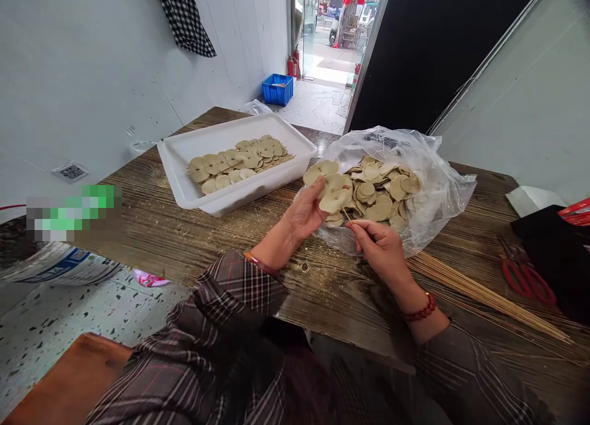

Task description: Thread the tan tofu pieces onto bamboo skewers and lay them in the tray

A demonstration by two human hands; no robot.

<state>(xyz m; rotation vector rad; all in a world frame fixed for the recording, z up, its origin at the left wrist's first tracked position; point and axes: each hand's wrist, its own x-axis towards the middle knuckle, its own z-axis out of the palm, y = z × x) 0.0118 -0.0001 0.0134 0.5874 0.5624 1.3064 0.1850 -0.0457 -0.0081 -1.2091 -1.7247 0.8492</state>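
Several round beige slices (335, 201) are threaded on a thin wooden skewer (346, 215). My left hand (307, 211) is closed on these slices from their left side. The fingers of my right hand (378, 245) pinch the lower end of the skewer. Just behind both hands, a clear plastic bag (431, 166) lies spread open around a pile of loose beige slices (380, 191). To the left, a white tray (184, 188) holds rows of skewered slices (239, 162). A bundle of bare skewers (483, 291) lies right of my right hand.
Red-handled scissors (525, 277) and a black item (560, 246) lie at the right of the wooden table (221, 240). A white bucket (69, 262) stands beyond its left edge. An orange-brown stool (69, 376) is at lower left, a blue crate (278, 91) near the doorway.
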